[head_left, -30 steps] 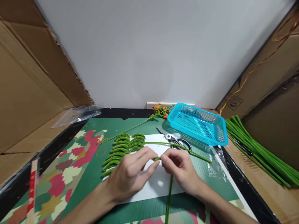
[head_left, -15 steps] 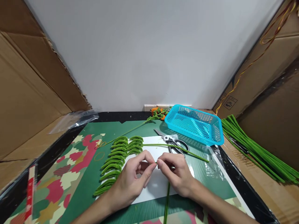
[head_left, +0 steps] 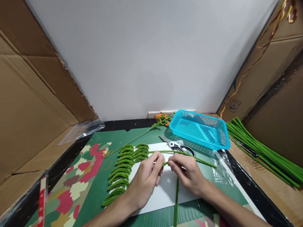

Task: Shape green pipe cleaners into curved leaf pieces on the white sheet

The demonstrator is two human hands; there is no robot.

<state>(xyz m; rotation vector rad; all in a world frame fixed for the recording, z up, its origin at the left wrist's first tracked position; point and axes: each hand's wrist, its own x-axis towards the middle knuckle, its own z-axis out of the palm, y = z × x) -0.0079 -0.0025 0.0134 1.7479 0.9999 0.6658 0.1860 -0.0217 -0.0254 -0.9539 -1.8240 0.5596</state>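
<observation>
A green pipe cleaner (head_left: 176, 201) hangs down from under my right hand toward the front edge of the view. My left hand (head_left: 151, 171) pinches a short green length between thumb and fingers. Facing it, my right hand (head_left: 186, 168) is closed on the same green length, its fingertips a small gap away. Fingers partly hide how the piece is bent. Left of my hands, bent green pipe-cleaner leaves (head_left: 121, 171) lie in two columns, partly over a white sheet (head_left: 163, 192). Another straight pipe cleaner (head_left: 203, 162) lies behind my hands, crossing the scissors (head_left: 176, 145).
A blue mesh basket (head_left: 199, 143) stands at the back right. Beside it lies an orange flower (head_left: 161, 118) on a long green stem. Many green pipe cleaners (head_left: 265, 154) are bundled at far right. Cardboard walls (head_left: 28, 94) flank the green mat (head_left: 94, 176); a clear bag (head_left: 80, 130) sits back left.
The view has shifted, so the scene sits slightly lower and to the right. My fingertips have moved a little apart, and more of the green length shows between them.
</observation>
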